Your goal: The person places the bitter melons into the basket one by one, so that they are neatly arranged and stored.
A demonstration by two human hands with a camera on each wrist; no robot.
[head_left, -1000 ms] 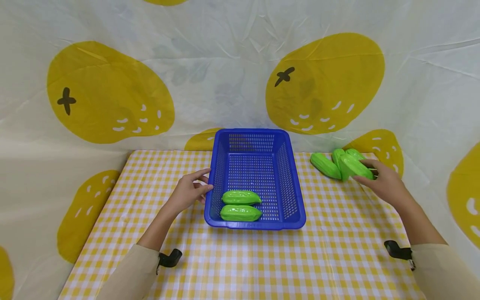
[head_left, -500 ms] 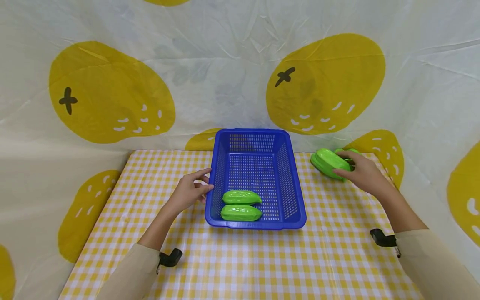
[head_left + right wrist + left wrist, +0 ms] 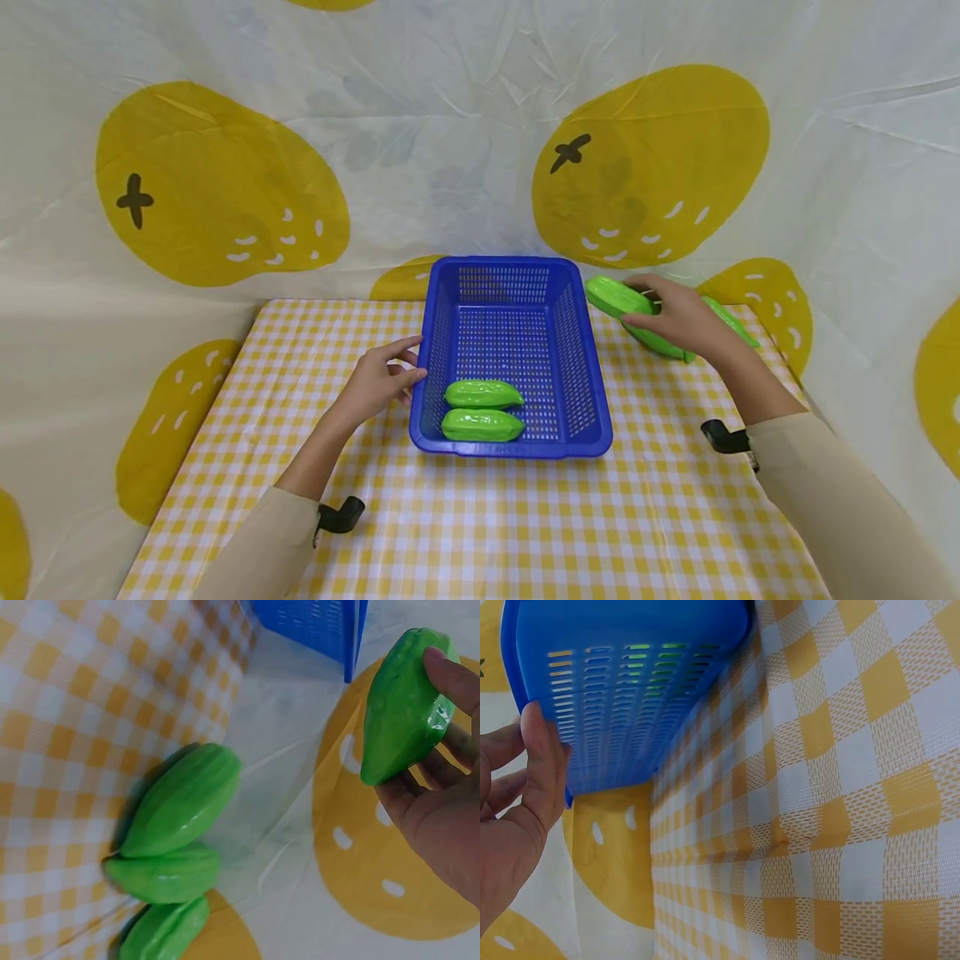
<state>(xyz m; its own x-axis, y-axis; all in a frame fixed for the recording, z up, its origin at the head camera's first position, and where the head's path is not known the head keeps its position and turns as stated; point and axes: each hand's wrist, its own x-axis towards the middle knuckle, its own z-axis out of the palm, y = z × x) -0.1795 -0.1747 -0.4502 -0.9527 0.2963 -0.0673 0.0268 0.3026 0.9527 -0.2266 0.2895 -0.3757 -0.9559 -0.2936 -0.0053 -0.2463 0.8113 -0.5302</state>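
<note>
My right hand [image 3: 678, 312] grips a glossy green ridged fruit [image 3: 405, 712], shaped like a star fruit, between thumb and fingers. It is raised beside the far right part of the blue plastic basket [image 3: 510, 450]. Three similar fruits lie on the cloth below, among them a large one [image 3: 184, 801]; my hand partly hides them in the head view. Two more, a rear fruit [image 3: 483, 393] and a front fruit [image 3: 482, 425], lie side by side at the basket's near left. My left hand [image 3: 375, 383] rests its thumb and extended fingertips against the basket's left rim.
A yellow-and-white checked cloth [image 3: 487, 525] covers the table. Behind it hangs a pale curtain [image 3: 442, 167] printed with large yellow fruits. The basket stands near the back edge, with perforated walls. Black wrist cameras, one on the left sleeve [image 3: 341, 515], sit on both wrists.
My right hand has lifted one fruit from the pile and carried it left toward the basket. My left hand and the basket have stayed in place.
</note>
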